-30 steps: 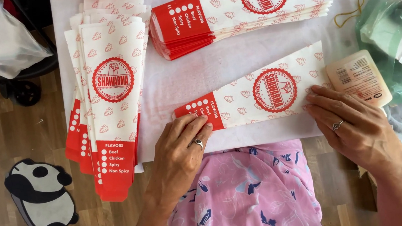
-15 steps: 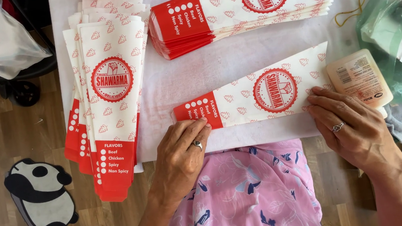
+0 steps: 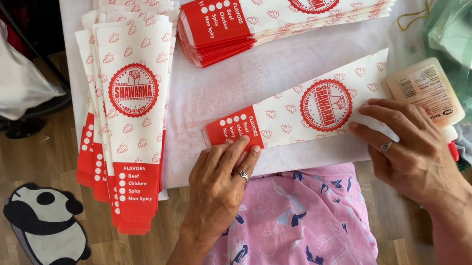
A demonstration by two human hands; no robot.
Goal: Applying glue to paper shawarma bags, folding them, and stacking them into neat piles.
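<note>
A flat red-and-white paper food sleeve (image 3: pixel 302 113) lies across the white table (image 3: pixel 232 88) in front of me. My left hand (image 3: pixel 220 184) presses with flat fingers on the sleeve's red end near the table's front edge. My right hand (image 3: pixel 411 149) lies flat on the sleeve's white pointed end, fingers spread. Neither hand grips anything. A finished stack of like sleeves (image 3: pixel 128 124) sits at the left, hanging over the table edge. A second stack (image 3: pixel 288 10) lies at the back.
A plastic glue bottle (image 3: pixel 426 92) lies beside my right hand. A green plastic bag (image 3: pixel 464 36) and a rubber band (image 3: pixel 415 14) are at the right. A panda-shaped stool (image 3: pixel 47 231) stands on the wooden floor at left. Another person's sleeve (image 3: pixel 1 78) shows upper left.
My hands have shifted a little along the sleeve, still pressing it flat. The sleeve has stayed in place.
</note>
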